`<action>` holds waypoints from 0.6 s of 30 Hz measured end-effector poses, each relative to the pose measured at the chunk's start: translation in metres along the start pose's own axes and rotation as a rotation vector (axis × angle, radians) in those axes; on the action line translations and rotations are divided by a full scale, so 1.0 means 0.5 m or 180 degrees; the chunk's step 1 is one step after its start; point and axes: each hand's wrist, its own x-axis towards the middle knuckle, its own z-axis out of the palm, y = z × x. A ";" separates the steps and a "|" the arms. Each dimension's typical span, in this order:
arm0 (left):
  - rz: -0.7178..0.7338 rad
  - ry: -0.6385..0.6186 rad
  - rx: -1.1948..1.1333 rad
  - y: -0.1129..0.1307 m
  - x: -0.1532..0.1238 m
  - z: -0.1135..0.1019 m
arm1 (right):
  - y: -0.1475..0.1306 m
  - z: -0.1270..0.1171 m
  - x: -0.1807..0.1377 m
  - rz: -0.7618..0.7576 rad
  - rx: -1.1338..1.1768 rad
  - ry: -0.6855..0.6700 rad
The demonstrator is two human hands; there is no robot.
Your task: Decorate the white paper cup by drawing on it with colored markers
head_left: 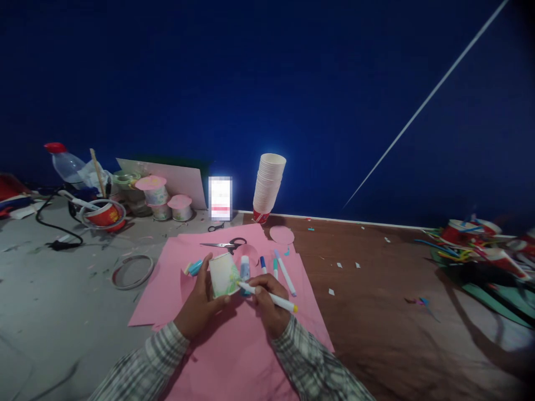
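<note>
My left hand (200, 306) is wrapped round a white paper cup (223, 274), tilted, with green and yellow marks on its side. In my right hand (270, 303) is a white felt-tip marker (278, 301) with a yellow end, its tip at the cup's drawn side. Just behind the cup lies a glue stick (245, 264), partly covered by my fingers and the marker. Beside my right hand lie a blue-capped marker (263, 264), a teal-capped marker (275, 268) and a lilac-capped marker (285, 274). Black-handled scissors (229, 244) rest beyond the cup.
Pink paper sheets (159, 284) spread under my hands. A tall leaning stack of paper cups (268, 184) stands by the blue wall. At left are decorated cups (181, 209), a tape roll (132, 272) and a red cup (109, 216). Red cups (460, 231) and pipe cleaners crowd the right.
</note>
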 end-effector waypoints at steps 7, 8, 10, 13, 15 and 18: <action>0.0108 0.0015 0.0193 0.002 0.002 0.001 | 0.003 0.008 0.018 -0.0036 0.0372 0.0646; 0.0122 0.0019 0.0234 0.001 0.002 -0.001 | 0.002 0.010 0.017 -0.0055 0.0326 0.0638; 0.0136 0.0042 0.0297 0.001 0.002 -0.002 | 0.000 0.015 0.015 -0.0097 0.0197 0.0612; 0.0119 0.0057 0.0294 0.005 0.000 -0.001 | -0.003 0.020 0.011 -0.0007 0.0189 0.0609; 0.0106 0.0042 0.0253 0.007 -0.001 0.000 | -0.005 0.023 0.009 0.0038 0.0197 0.0617; 0.0103 0.0026 0.0218 0.006 0.000 0.001 | -0.007 0.026 0.006 -0.0102 0.0063 0.0588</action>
